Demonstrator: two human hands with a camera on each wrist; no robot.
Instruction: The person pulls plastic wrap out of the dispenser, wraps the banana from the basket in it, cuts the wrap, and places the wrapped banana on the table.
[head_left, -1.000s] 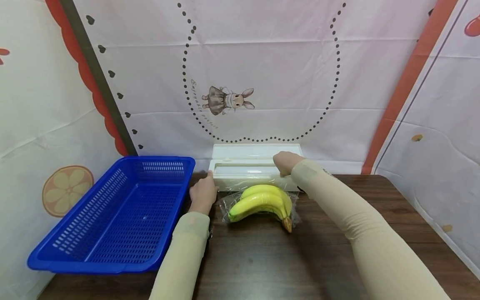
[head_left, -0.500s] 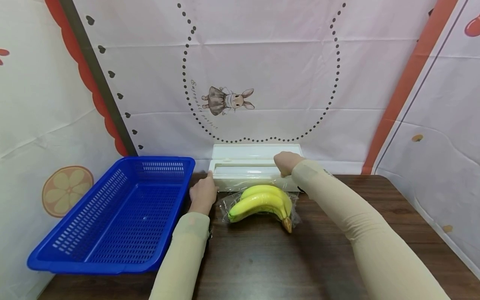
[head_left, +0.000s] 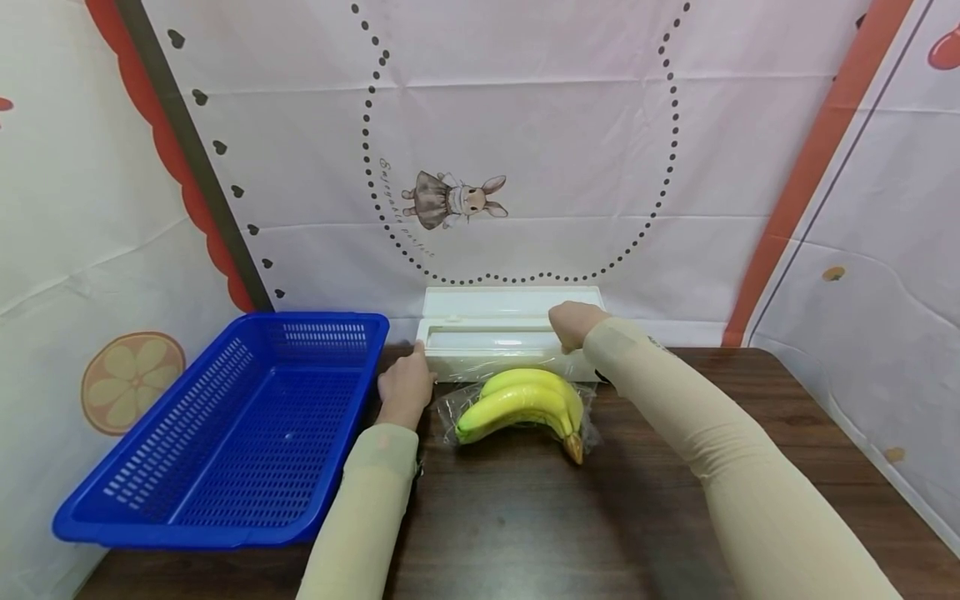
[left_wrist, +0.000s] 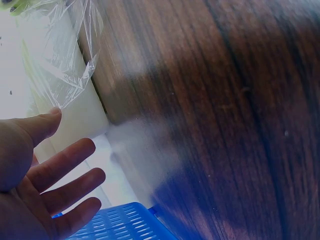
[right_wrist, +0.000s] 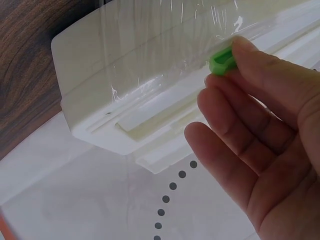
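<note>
A white cling film dispenser point(head_left: 517, 321) stands at the back of the table with its lid raised. Clear cling film point(head_left: 453, 407) runs from its front and lies under a bunch of yellow bananas point(head_left: 525, 402). My left hand point(head_left: 407, 385) is at the dispenser's left end, index finger reaching to its corner. In the left wrist view its other fingers point(left_wrist: 75, 187) are spread and its thumb is close to the film. With thumb and index finger my right hand point(head_left: 576, 325) pinches a small green slide cutter point(right_wrist: 223, 62) over the film near the dispenser's right end.
A blue plastic basket point(head_left: 187, 535) stands left of my left forearm. The dark wooden table point(head_left: 510, 525) extends in front of the bananas and to the right. Behind the dispenser rises a wall hung with a printed white cloth point(head_left: 600, 167).
</note>
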